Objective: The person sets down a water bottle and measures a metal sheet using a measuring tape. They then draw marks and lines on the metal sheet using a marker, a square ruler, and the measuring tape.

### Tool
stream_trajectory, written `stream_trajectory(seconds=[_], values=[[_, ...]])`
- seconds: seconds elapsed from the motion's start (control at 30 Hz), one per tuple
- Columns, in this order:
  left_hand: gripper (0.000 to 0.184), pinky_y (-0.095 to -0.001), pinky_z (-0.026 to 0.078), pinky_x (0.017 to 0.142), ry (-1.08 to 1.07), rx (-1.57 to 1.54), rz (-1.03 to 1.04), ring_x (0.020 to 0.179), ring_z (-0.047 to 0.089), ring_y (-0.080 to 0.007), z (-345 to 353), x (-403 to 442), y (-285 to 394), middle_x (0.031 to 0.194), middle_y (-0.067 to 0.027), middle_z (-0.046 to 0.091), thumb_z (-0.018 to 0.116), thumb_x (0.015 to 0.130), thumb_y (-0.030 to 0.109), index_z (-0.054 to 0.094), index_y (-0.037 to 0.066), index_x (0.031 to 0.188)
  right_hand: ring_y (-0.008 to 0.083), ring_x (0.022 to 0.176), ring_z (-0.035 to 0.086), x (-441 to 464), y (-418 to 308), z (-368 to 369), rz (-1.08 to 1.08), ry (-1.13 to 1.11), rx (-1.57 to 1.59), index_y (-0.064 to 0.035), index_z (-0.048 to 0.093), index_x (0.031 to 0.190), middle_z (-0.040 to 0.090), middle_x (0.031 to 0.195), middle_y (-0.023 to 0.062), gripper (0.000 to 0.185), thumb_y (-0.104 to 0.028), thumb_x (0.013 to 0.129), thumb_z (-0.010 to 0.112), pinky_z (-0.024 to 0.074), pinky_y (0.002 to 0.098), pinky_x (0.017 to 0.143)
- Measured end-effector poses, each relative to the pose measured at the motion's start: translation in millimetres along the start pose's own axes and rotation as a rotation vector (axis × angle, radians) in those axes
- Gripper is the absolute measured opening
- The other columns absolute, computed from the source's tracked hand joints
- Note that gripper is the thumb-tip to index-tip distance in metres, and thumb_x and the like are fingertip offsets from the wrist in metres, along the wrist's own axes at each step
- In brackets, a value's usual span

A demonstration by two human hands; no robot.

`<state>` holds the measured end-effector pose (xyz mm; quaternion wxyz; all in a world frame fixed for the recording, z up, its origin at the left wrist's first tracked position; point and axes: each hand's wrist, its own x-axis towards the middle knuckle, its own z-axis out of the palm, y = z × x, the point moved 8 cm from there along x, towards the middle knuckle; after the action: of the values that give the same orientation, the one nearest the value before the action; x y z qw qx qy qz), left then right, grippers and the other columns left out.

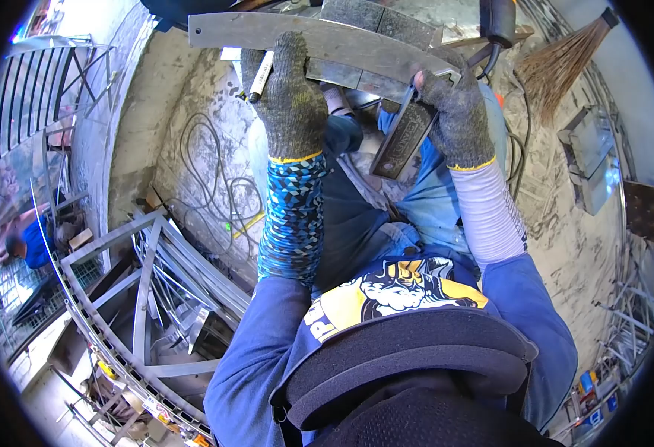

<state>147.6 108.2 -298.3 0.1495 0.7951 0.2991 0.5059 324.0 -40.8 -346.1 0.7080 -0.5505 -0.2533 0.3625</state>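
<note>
A long steel blade runs across the top of the head view, and a dark stock with raised lettering hangs from its right end; together they look like a try square (pixel 405 141). My right hand (pixel 457 112), in a grey knit glove, is closed round the square where stock and blade meet. In a matching glove, my left hand (pixel 293 112) has a white marker (pixel 262 77) tucked between its fingers, with one finger reaching up against the blade. Flat grey metal pieces (pixel 375 18) lie under and beyond the blade, partly covered by it.
A straw broom (pixel 565 67) leans at the upper right. Cable loops (pixel 208 164) lie on the stained floor to the left. A metal frame (pixel 144 290) and a bundle of metal bars (pixel 193 261) are at lower left. Another person (pixel 36 242) is at far left.
</note>
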Motion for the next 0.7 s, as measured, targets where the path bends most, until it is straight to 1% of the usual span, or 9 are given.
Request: stream_trajectory(seconds=[0.03, 0.1, 0.2, 0.23, 0.3, 0.33, 0.4, 0.5, 0.7], values=[[0.024, -0.0487, 0.05, 0.077, 0.025, -0.294, -0.237, 0.09, 0.063, -0.042, 0.4, -0.4, -8.9, 0.097, -0.0224, 0.066, 0.062, 0.077, 0.001, 0.071, 0.001, 0.099, 0.0111, 0.083, 0.065, -0.4, -1.7, 0.0, 0.0, 0.001, 0.0, 0.0018, 0.057, 0.118, 0.065, 0.093, 0.0073, 0.043, -0.024, 0.089, 0.076, 0.0553, 0.0261, 0.07], [0.023, -0.0488, 0.05, 0.077, 0.051, -0.587, -0.472, 0.09, 0.063, -0.042, 6.5, -5.4, -21.4, 0.097, -0.0225, 0.066, 0.062, 0.078, 0.002, 0.071, 0.001, 0.1, 0.012, 0.087, 0.066, -0.9, -8.1, 2.1, -0.05, -0.019, -0.102, 0.0027, 0.058, 0.117, 0.066, 0.097, 0.0086, 0.039, -0.019, 0.089, 0.075, 0.0564, 0.0277, 0.073], [0.023, -0.0489, 0.05, 0.076, 0.004, -0.515, -0.433, 0.089, 0.063, -0.0417, 7.0, -6.7, -27.5, 0.098, -0.022, 0.066, 0.062, 0.079, 0.003, 0.071, 0.001, 0.1, 0.014, 0.089, 0.066, -0.3, -4.0, -2.3, -0.058, 0.023, -0.051, 0.003, 0.058, 0.119, 0.067, 0.101, 0.01, 0.04, -0.017, 0.089, 0.075, 0.0569, 0.0291, 0.074], [0.021, -0.0401, 0.053, 0.076, -0.048, -0.265, -0.176, 0.087, 0.065, -0.0336, 1.7, -0.5, -12.1, 0.099, -0.0186, 0.066, 0.058, 0.089, 0.003, 0.067, 0.0, 0.107, 0.014, 0.089, 0.066, -0.8, 1.6, -4.6, -0.057, 0.02, -0.05, 0.003, 0.058, 0.119, 0.067, 0.101, 0.01, 0.04, -0.017, 0.089, 0.075, 0.0569, 0.0291, 0.074], [0.019, -0.0314, 0.056, 0.075, -0.093, 0.0, 0.081, 0.085, 0.068, -0.0254, -0.6, 0.0, 1.2, 0.099, -0.0152, 0.066, 0.055, 0.098, 0.002, 0.064, -0.002, 0.114, 0.016, 0.089, 0.067, -1.6, 0.9, -9.3, -0.191, 0.05, -0.208, 0.0033, 0.059, 0.121, 0.067, 0.103, 0.0107, 0.042, -0.017, 0.089, 0.075, 0.0571, 0.0303, 0.075], [0.02, -0.033, 0.056, 0.076, -0.077, 0.049, 0.122, 0.086, 0.068, -0.0272, -2.8, 1.5, 6.6, 0.1, -0.0161, 0.066, 0.057, 0.096, 0.001, 0.065, -0.002, 0.114, 0.0167, 0.089, 0.067, -2.0, -2.2, -8.4, -0.235, 0.059, -0.258, 0.0034, 0.059, 0.122, 0.068, 0.104, 0.011, 0.043, -0.017, 0.089, 0.075, 0.0572, 0.0306, 0.076], [0.021, -0.0364, 0.055, 0.077, -0.043, 0.139, 0.206, 0.09, 0.067, -0.0308, -5.0, 3.4, 17.2, 0.102, -0.018, 0.066, 0.061, 0.092, -0.001, 0.066, -0.003, 0.113, 0.0195, 0.091, 0.067, -1.2, 10.8, -11.3, -0.014, 0.052, -0.046, 0.003, 0.059, 0.123, 0.067, 0.107, 0.0131, 0.044, -0.017, 0.088, 0.076, 0.0572, 0.0329, 0.078], [0.022, -0.0359, 0.056, 0.077, -0.107, 0.116, 0.109, 0.093, 0.067, -0.0295, -1.5, -0.7, 3.8, 0.105, -0.0174, 0.065, 0.062, 0.093, 0.001, 0.065, -0.003, 0.114, 0.0199, 0.094, 0.067, -0.2, 13.3, -13.8, -0.035, 0.022, -0.105, 0.0033, 0.059, 0.123, 0.066, 0.108, 0.0138, 0.045, -0.017, 0.087, 0.076, 0.057, 0.0337, 0.079], [0.023, -0.0337, 0.056, 0.077, -0.098, 0.092, 0.102, 0.091, 0.066, -0.0253, -2.8, 0.9, 9.8, 0.106, -0.0151, 0.064, 0.062, 0.096, 0.003, 0.063, -0.003, 0.117, 0.0182, 0.094, 0.066, -1.0, 4.0, -10.5, -0.109, 0.014, -0.162, 0.0021, 0.061, 0.121, 0.066, 0.104, 0.0117, 0.043, -0.019, 0.088, 0.076, 0.0561, 0.0326, 0.08]])
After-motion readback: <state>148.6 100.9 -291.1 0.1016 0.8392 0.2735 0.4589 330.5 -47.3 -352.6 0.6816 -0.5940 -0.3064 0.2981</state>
